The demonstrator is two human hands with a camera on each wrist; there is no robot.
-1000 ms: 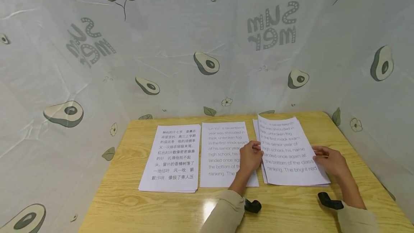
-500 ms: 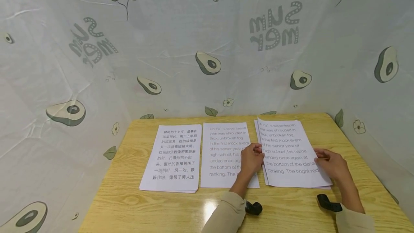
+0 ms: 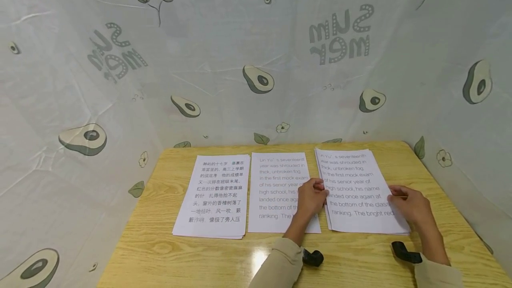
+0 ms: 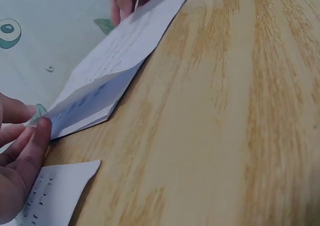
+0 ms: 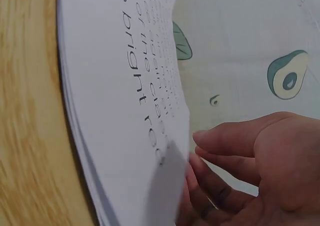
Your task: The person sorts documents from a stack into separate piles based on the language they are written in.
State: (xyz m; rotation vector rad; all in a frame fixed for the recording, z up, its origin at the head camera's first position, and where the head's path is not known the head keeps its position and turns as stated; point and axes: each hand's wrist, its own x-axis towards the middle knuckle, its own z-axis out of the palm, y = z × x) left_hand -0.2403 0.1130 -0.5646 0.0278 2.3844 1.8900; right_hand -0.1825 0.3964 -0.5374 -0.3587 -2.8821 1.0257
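A printed sheet of paper (image 3: 354, 190) with English text lies over the right-hand pile, its near part bowed up from the pages below in the left wrist view. My left hand (image 3: 312, 197) pinches its left edge between thumb and fingers. At the opposite edge, my right hand (image 3: 412, 203) holds the sheet with curled fingers, the thumb right at the margin in the right wrist view. Under it, the lower pages (image 4: 95, 113) show as a thin stack. The middle English pages (image 3: 276, 190) lie partly beneath my left wrist.
A pile of pages with Chinese text (image 3: 216, 194) lies at the left of the wooden table (image 3: 192, 261). Patterned cloth (image 3: 216, 57) hangs behind and at both sides. A black wrist mount (image 3: 313, 258) sits by each sleeve.
The top sheet has come down onto the right-hand pile, and its raised far left corner now lies lower. Both hands have stayed at its edges, shifting only slightly.
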